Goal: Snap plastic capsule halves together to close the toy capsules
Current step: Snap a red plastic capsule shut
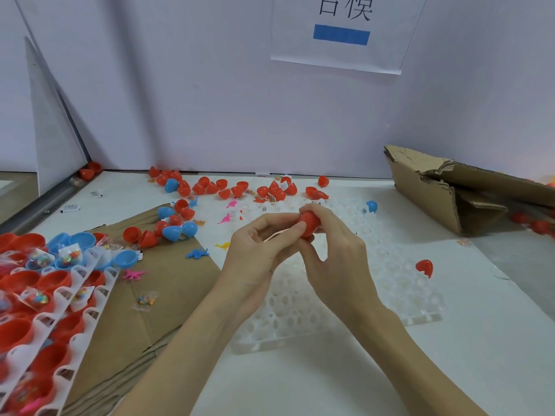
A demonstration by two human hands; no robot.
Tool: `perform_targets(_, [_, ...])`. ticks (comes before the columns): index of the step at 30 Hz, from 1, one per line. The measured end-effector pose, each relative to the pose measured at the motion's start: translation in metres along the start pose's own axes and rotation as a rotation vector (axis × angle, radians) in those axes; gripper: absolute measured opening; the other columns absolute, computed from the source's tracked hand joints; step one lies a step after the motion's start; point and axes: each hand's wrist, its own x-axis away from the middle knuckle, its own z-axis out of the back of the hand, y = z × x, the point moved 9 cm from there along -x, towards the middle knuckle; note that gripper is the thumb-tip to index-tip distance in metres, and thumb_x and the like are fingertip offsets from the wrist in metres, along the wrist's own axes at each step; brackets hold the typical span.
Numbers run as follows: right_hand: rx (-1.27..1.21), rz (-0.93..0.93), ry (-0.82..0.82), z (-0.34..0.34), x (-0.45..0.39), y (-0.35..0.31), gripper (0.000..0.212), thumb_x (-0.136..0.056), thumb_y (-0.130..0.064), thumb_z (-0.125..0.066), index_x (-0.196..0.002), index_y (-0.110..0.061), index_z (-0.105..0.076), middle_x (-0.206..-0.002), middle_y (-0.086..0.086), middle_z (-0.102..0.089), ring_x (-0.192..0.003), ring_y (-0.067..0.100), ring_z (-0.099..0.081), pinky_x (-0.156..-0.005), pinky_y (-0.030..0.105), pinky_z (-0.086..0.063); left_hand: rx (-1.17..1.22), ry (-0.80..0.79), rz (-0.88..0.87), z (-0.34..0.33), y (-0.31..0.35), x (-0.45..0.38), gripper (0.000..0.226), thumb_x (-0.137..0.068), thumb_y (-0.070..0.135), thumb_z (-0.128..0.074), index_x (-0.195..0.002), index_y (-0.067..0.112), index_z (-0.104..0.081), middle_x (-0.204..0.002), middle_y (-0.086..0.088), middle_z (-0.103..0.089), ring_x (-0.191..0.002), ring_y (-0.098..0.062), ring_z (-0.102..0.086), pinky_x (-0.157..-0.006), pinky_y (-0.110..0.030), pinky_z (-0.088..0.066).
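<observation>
Item held: one red capsule [309, 223], raised above the white moulded tray [399, 283], gripped between both my hands. My right hand [336, 250] curls over it from the right and from above, fingers bent round its far side, thumb reaching under towards the near side; only the left-facing part of the shell shows between the digits. My left hand [258, 250] meets it from the left, its fingertips pressed against the red shell and its other fingers curled inward, so both hands are clamped on the same piece. Whether the two halves are fully joined I cannot tell, as my fingers cover the seam. Both forearms rise from the lower edge and converge at the middle, wrists slightly bent, hands touching each other round the capsule. On the table [360, 379]: a scatter of loose red and blue halves [210, 187] along the far wall; a single red half [424, 267] on the tray's right side; a blue piece [371, 206] at its far edge; a white rack of filled halves [45, 295] at left, lying on brown cardboard [168, 289]; a torn cardboard box [450, 187] at right.
</observation>
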Motion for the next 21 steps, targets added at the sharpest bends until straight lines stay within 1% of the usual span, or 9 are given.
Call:
perform_targets(1, [-0.025,-0.009,-0.001,-0.001,0.000,0.000,0.038,-0.093,-0.013,-0.072,-0.128,-0.005,-0.061,-0.118,0.001,-0.070,-0.101,0.010,-0.067,-0.096,0.018,-0.051,0.032,-0.006,0.022,0.000,-0.001,-0.001,0.031,-0.080,0.014,-0.082,-0.110,0.006,-0.078,-0.111,-0.017,-0.077,-0.105,-0.032,-0.075,-0.088,-0.028,-0.060])
perform_targets(3, [-0.146,-0.046,-0.022,-0.004,0.000,0.003,0.043,-0.093,-0.010,-0.072,-0.134,-0.007,-0.058,-0.127,-0.001,-0.067,-0.112,0.009,-0.066,-0.100,0.022,-0.051,0.035,-0.023,0.021,0.001,-0.001,-0.002,0.030,-0.081,0.016,-0.083,-0.109,0.010,-0.079,-0.113,-0.016,-0.077,-0.109,-0.030,-0.074,-0.092,-0.029,-0.059])
perform_targets(5, [-0.384,-0.108,-0.087,-0.010,0.001,0.006,0.043,-0.097,-0.003,-0.063,-0.139,-0.009,-0.055,-0.133,-0.005,-0.064,-0.122,0.011,-0.062,-0.103,0.025,-0.050,-0.033,-0.018,-0.044,0.003,0.006,-0.003,0.028,-0.082,0.017,-0.083,-0.111,0.015,-0.080,-0.116,-0.011,-0.077,-0.116,-0.024,-0.071,-0.100,-0.029,-0.056])
perform_targets(6, [-0.515,-0.147,-0.116,-0.012,0.002,0.008,0.040,-0.100,-0.001,-0.057,-0.140,-0.010,-0.054,-0.134,-0.006,-0.064,-0.126,0.013,-0.060,-0.104,0.026,-0.050,-0.071,-0.008,-0.090,0.004,0.011,-0.003,0.027,-0.084,0.017,-0.082,-0.111,0.018,-0.080,-0.117,-0.008,-0.077,-0.118,-0.020,-0.070,-0.100,-0.027,-0.055])
perform_targets(9, [-0.777,-0.242,-0.121,-0.010,0.000,0.013,0.029,-0.105,-0.001,-0.048,-0.132,-0.007,-0.058,-0.127,-0.002,-0.068,-0.123,0.020,-0.064,-0.103,0.034,-0.053,-0.189,-0.006,-0.213,0.004,0.025,-0.001,0.027,-0.089,0.010,-0.079,-0.114,0.020,-0.079,-0.115,-0.001,-0.078,-0.114,-0.015,-0.071,-0.093,-0.018,-0.054])
perform_targets(12, [-0.875,-0.307,-0.107,-0.007,-0.001,0.018,0.021,-0.105,-0.004,-0.051,-0.126,-0.005,-0.056,-0.119,0.001,-0.073,-0.115,0.021,-0.069,-0.098,0.030,-0.055,-0.294,-0.060,-0.270,-0.003,0.031,0.002,0.028,-0.092,0.009,-0.076,-0.119,0.017,-0.075,-0.117,0.000,-0.077,-0.115,-0.016,-0.071,-0.096,-0.020,-0.054])
perform_targets(14, [-0.913,-0.312,-0.115,-0.007,-0.001,0.017,0.020,-0.105,-0.005,-0.051,-0.124,-0.003,-0.055,-0.117,0.005,-0.074,-0.114,0.022,-0.069,-0.095,0.026,-0.055,-0.294,-0.073,-0.285,-0.005,0.033,0.004,0.029,-0.093,0.007,-0.075,-0.120,0.014,-0.074,-0.117,0.000,-0.077,-0.116,-0.016,-0.070,-0.097,-0.021,-0.054])
perform_targets(17, [-0.917,-0.279,-0.124,-0.007,-0.002,0.014,0.020,-0.105,-0.004,-0.048,-0.124,-0.003,-0.054,-0.119,0.005,-0.073,-0.117,0.022,-0.068,-0.095,0.024,-0.054,-0.286,-0.089,-0.308,-0.006,0.037,0.006,0.031,-0.091,0.003,-0.074,-0.121,0.013,-0.074,-0.118,0.001,-0.076,-0.117,-0.015,-0.070,-0.097,-0.021,-0.054])
perform_targets(21, [-0.893,-0.237,-0.158,-0.007,-0.003,0.010,0.022,-0.106,-0.003,-0.045,-0.128,-0.003,-0.051,-0.125,0.000,-0.070,-0.122,0.020,-0.065,-0.098,0.025,-0.052,-0.374,-0.080,-0.347,-0.006,0.040,0.007,0.034,-0.090,0.008,-0.077,-0.122,0.019,-0.075,-0.119,0.006,-0.076,-0.120,-0.012,-0.067,-0.103,-0.023,-0.053])
